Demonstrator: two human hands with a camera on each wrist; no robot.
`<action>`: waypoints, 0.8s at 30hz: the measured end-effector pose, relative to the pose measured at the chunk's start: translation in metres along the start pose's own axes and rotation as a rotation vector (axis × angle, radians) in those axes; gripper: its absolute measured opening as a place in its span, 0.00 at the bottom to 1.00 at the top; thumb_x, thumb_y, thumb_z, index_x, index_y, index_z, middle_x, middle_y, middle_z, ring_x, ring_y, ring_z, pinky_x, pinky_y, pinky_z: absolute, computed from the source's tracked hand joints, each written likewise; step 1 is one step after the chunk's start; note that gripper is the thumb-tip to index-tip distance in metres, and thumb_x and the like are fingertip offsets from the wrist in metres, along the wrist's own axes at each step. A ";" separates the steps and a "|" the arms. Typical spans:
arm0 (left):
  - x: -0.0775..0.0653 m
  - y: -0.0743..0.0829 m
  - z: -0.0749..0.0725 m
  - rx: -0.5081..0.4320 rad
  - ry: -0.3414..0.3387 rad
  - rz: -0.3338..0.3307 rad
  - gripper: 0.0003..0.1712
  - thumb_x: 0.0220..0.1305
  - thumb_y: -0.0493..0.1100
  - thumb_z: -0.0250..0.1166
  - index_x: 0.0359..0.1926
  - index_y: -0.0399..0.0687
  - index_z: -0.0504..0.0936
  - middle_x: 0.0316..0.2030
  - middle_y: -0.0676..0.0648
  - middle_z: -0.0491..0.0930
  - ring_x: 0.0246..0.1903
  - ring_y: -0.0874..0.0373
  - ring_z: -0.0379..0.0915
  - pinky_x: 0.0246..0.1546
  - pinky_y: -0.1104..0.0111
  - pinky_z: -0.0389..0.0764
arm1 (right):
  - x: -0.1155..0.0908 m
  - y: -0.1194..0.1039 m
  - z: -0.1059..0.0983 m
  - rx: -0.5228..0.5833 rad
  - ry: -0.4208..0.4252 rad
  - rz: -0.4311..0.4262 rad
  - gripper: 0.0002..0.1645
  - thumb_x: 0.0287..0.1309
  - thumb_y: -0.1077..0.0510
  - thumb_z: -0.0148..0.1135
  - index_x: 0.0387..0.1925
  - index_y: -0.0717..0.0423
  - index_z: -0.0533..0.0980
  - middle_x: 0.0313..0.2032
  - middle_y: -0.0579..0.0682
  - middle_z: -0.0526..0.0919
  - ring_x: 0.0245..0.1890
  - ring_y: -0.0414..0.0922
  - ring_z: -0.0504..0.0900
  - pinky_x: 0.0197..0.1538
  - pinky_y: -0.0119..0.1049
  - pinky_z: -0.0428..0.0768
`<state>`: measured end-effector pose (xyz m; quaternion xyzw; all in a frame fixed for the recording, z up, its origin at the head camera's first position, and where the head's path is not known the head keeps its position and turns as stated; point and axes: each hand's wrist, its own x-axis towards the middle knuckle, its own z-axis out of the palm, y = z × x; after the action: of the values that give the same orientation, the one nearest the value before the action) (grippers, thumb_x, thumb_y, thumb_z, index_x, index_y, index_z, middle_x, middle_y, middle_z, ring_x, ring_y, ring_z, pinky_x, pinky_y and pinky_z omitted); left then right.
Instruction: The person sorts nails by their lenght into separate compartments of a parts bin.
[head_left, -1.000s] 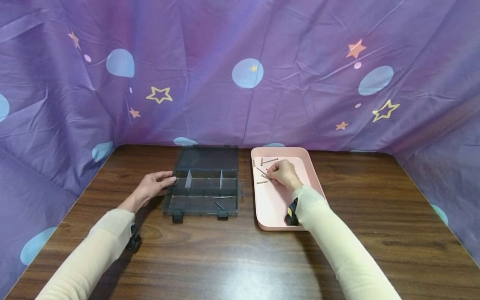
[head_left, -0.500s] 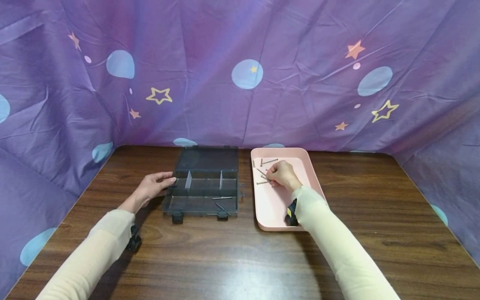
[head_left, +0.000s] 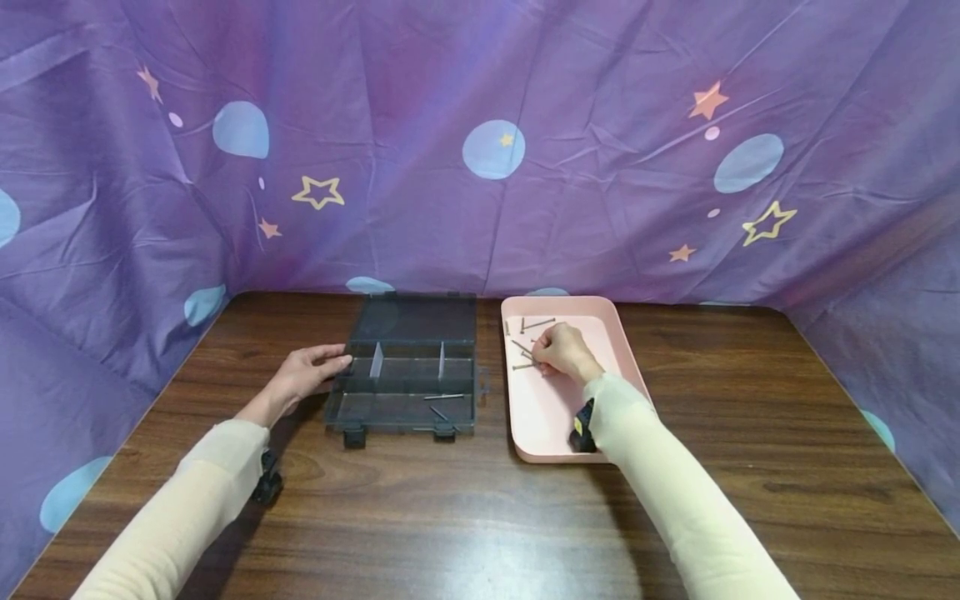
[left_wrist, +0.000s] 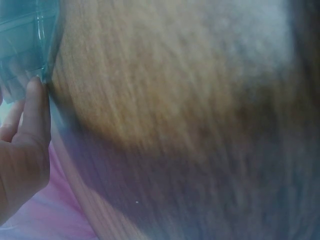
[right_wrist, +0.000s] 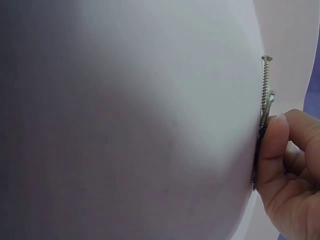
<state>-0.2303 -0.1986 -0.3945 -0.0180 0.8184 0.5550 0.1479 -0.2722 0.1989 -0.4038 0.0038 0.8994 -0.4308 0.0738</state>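
Note:
My left hand (head_left: 298, 377) touches the left side of a dark see-through organizer box (head_left: 408, 406) with its lid up. The left wrist view shows a straight finger (left_wrist: 36, 107) of it against the box corner (left_wrist: 30, 60). Inside the pink tray (head_left: 536, 425), my right hand (head_left: 567, 352) has its thumb and fingertips together low over the floor, pinching at a screw. A long screw (right_wrist: 266, 75) and a second screw (right_wrist: 268, 102) lie right at those fingertips in the right wrist view. The fingers hide part of the screws.
Several more screws lie at the tray's far left, one of them a long screw (head_left: 538, 323). A few screws (head_left: 444, 397) sit in the box's front right compartment. White dividers (head_left: 377, 360) split its back row. A starry purple cloth (head_left: 420, 217) hangs behind the wooden table (head_left: 420, 517).
The screws by my right fingertips have shifted slightly, and the right hand has moved only a little. My left hand and the box stay put.

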 end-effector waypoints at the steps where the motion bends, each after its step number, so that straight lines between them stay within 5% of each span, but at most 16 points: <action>1: 0.000 0.000 0.000 0.001 -0.001 0.000 0.33 0.69 0.47 0.56 0.68 0.34 0.59 0.64 0.32 0.64 0.63 0.44 0.62 0.57 0.60 0.74 | 0.000 0.000 0.000 0.005 -0.002 -0.002 0.09 0.47 0.72 0.55 0.17 0.61 0.75 0.11 0.44 0.74 0.11 0.34 0.73 0.16 0.24 0.75; 24: 0.001 -0.001 0.000 0.013 0.006 0.003 0.33 0.69 0.47 0.55 0.68 0.33 0.59 0.64 0.32 0.64 0.63 0.44 0.61 0.57 0.59 0.74 | 0.003 0.006 -0.003 0.108 -0.040 0.029 0.06 0.54 0.70 0.55 0.28 0.70 0.77 0.12 0.44 0.75 0.12 0.34 0.73 0.18 0.23 0.74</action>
<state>-0.2313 -0.1982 -0.3955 -0.0173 0.8223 0.5500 0.1448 -0.2747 0.2048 -0.4069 0.0123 0.8731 -0.4775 0.0975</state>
